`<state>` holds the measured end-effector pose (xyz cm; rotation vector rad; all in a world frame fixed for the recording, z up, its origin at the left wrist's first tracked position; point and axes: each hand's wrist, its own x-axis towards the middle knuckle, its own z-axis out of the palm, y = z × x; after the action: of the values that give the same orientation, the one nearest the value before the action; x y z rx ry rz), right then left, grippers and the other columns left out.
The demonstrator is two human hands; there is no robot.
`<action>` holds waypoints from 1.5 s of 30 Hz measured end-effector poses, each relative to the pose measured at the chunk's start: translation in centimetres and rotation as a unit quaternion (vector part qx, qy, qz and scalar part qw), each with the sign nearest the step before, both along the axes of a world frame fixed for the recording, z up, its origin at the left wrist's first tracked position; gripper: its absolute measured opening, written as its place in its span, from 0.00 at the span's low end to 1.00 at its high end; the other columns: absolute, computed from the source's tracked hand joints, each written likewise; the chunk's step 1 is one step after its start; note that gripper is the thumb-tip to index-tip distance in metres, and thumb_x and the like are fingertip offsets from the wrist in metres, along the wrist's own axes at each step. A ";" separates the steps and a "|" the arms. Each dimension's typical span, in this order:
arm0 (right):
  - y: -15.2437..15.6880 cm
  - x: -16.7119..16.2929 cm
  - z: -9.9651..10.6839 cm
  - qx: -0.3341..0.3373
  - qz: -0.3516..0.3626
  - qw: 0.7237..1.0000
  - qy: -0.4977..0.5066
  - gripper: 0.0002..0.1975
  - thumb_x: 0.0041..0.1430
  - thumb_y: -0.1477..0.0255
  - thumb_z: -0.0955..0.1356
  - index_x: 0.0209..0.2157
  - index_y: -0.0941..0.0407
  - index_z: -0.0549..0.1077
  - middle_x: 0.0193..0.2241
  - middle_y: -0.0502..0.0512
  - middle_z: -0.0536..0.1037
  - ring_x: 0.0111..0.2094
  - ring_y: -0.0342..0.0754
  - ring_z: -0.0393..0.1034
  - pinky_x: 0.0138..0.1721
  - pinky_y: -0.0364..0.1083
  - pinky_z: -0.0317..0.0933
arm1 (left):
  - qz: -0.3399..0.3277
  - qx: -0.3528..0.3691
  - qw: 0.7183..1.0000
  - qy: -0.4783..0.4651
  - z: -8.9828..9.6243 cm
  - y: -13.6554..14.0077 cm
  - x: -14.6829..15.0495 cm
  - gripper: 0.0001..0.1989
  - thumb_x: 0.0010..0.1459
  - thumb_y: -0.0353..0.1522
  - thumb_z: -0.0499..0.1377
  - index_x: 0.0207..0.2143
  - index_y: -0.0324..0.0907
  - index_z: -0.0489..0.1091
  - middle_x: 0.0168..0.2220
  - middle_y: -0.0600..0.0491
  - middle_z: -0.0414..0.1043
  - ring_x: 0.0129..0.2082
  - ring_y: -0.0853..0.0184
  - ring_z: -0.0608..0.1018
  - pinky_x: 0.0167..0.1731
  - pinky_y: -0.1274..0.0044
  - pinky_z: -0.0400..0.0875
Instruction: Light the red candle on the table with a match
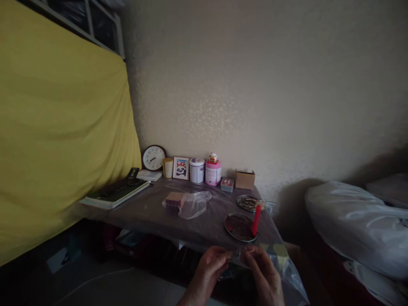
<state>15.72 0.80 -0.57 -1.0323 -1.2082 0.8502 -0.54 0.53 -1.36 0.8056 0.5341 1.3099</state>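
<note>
My left hand [208, 270] and my right hand [263, 272] meet at the bottom of the view, just in front of the table's near edge. Their fingertips pinch a small thin thing [235, 255] between them; it is too dark and small to name. Just beyond the hands a round metal dish [234, 229] with dark contents sits on the table, and a red candle [256, 220] stands at its right rim. A second metal dish [247, 202] lies behind it.
The table [149, 212] is covered with clear plastic. On it lie a plastic bag with a brown block [188, 203], a flat device [114, 193], a clock [153, 157], tins, a framed picture, small boxes. Yellow cloth [60, 127] hangs left; white bags [357, 221] right.
</note>
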 end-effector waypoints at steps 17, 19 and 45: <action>-1.5 -0.6 2.3 0.051 0.003 0.987 -0.155 0.11 0.54 0.62 0.66 0.32 0.55 0.73 0.30 0.51 0.78 0.32 0.45 0.74 0.36 0.37 0.66 | -0.023 0.018 0.999 -0.019 1.1 -0.6 0.2 0.09 0.52 0.31 0.60 0.36 0.38 0.73 0.39 0.46 0.76 0.43 0.61 0.74 0.48 0.68 0.60; -1.4 -0.6 2.1 0.047 0.003 0.986 -0.160 0.12 0.55 0.62 0.65 0.33 0.55 0.73 0.31 0.52 0.78 0.33 0.46 0.74 0.36 0.37 0.66 | -0.020 0.013 0.999 -0.023 1.1 -0.6 0.2 0.09 0.51 0.32 0.61 0.35 0.38 0.73 0.38 0.46 0.76 0.43 0.61 0.74 0.49 0.67 0.60; -1.5 -0.4 2.3 0.051 -0.015 0.986 -0.156 0.13 0.53 0.60 0.66 0.32 0.55 0.73 0.31 0.53 0.79 0.33 0.47 0.75 0.36 0.38 0.67 | -0.020 0.012 1.000 -0.009 1.9 -1.0 0.4 0.12 0.46 0.34 0.64 0.34 0.38 0.74 0.37 0.45 0.77 0.43 0.57 0.74 0.49 0.66 0.59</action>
<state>15.28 -0.71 1.75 -1.1252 -1.4807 0.6107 -0.17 -0.43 0.59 0.8196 0.4863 1.2882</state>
